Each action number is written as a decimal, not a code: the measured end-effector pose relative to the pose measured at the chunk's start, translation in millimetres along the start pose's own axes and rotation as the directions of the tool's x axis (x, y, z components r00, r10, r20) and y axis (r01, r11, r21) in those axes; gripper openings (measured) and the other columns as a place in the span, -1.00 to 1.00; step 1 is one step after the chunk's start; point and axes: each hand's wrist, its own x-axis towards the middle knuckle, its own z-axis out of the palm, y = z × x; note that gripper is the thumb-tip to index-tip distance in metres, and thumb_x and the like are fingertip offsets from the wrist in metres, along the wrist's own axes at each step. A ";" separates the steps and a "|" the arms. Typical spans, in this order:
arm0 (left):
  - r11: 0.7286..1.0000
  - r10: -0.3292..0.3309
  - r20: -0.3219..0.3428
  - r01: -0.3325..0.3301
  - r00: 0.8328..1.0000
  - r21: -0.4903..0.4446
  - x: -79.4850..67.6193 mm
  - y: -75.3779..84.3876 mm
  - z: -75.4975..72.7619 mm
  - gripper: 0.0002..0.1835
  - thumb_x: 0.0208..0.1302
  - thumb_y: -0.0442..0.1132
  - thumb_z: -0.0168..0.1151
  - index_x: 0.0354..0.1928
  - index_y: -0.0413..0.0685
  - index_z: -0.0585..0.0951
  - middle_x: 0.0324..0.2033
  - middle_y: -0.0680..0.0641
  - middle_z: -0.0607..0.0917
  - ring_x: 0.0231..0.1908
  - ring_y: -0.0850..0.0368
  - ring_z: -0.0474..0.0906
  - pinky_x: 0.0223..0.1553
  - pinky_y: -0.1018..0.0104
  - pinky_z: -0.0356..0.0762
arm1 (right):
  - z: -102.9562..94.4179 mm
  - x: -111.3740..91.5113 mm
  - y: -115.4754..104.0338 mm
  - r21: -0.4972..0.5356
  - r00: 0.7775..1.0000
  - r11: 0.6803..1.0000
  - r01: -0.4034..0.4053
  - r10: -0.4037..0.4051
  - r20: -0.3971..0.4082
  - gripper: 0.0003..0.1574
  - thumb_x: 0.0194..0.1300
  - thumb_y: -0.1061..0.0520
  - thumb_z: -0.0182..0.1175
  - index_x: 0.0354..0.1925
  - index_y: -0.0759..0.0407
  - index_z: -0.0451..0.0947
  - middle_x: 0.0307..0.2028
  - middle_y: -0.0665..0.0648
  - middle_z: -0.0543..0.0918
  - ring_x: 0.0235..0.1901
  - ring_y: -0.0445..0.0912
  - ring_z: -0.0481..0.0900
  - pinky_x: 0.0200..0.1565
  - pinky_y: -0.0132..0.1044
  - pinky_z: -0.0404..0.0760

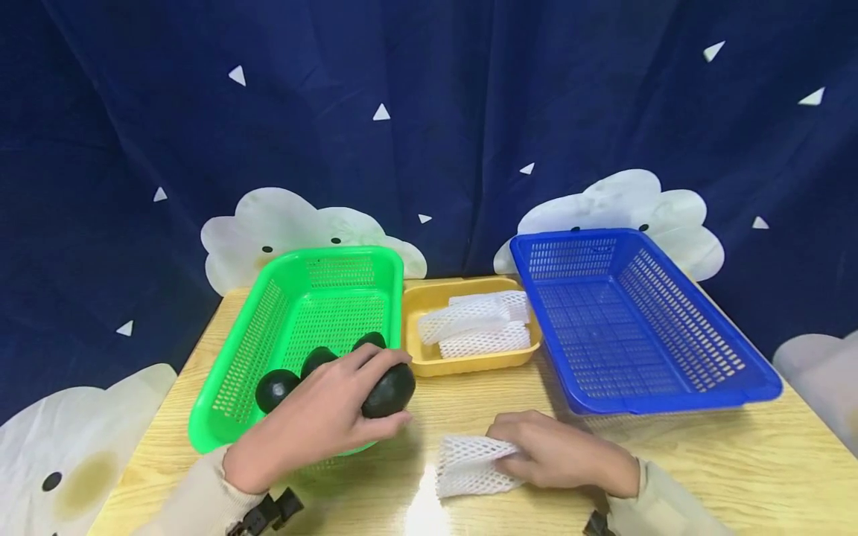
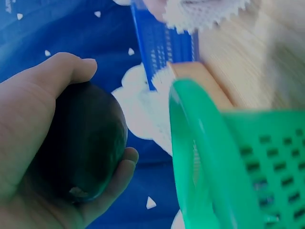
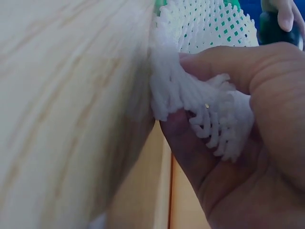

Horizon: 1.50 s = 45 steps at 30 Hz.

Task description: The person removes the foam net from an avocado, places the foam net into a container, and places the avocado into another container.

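Observation:
My left hand grips a dark green avocado above the near right corner of the green basket. In the left wrist view the thumb and fingers curl round the avocado, its stem end towards the camera. Several more dark avocados lie in the basket, partly behind the hand. Low over the wooden table, my right hand pinches one end of a white foam net sleeve. The right wrist view shows thumb and fingers squeezing the bunched net, its far end spread open.
A yellow tray with several white foam net sleeves stands between the baskets. On the right is a blue basket with its floor showing. The wooden table backs onto a dark blue curtain.

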 end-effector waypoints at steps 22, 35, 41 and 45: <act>0.996 -0.077 -0.127 0.071 0.989 -0.052 23.1 -25.6 -26.6 -0.31 0.19 0.14 0.48 0.31 0.08 0.51 0.03 -0.02 0.67 -0.19 0.08 0.69 -0.24 0.22 0.72 | 0.8 -0.1 0.9 0.018 1.000 1.000 -0.015 0.015 0.011 -0.86 0.36 0.04 0.31 -0.13 -0.22 0.65 -0.21 -0.29 0.66 -0.21 -0.47 0.55 -0.12 -0.42 0.64; 0.985 -0.170 -0.135 0.172 0.976 0.000 33.5 -58.2 -34.4 -0.31 0.23 0.20 0.42 0.30 0.06 0.49 0.11 -0.11 0.68 -0.09 -0.07 0.71 -0.13 0.01 0.72 | 0.9 -0.4 1.0 0.018 1.000 1.000 -0.024 0.024 0.013 -0.86 0.35 0.05 0.32 -0.14 -0.23 0.64 -0.21 -0.29 0.66 -0.21 -0.47 0.55 -0.13 -0.42 0.63; 0.982 -0.187 -0.117 0.190 0.975 0.014 37.6 -70.8 -36.7 -0.31 0.26 0.20 0.39 0.31 0.03 0.48 0.08 -0.13 0.68 -0.12 -0.09 0.70 -0.15 0.02 0.72 | 1.2 -0.5 1.2 0.010 1.000 1.000 -0.025 0.025 0.014 -0.86 0.35 0.04 0.32 -0.14 -0.23 0.64 -0.21 -0.29 0.66 -0.21 -0.47 0.55 -0.12 -0.42 0.63; 0.979 -0.193 -0.104 0.198 0.976 0.044 39.5 -80.9 -39.3 -0.33 0.26 0.17 0.39 0.31 0.02 0.48 0.06 -0.14 0.69 -0.12 -0.10 0.69 -0.15 0.01 0.70 | 1.1 0.0 1.0 0.009 1.000 1.000 -0.021 0.021 0.012 -0.85 0.35 0.05 0.31 -0.13 -0.22 0.64 -0.21 -0.29 0.66 -0.21 -0.47 0.55 -0.12 -0.42 0.64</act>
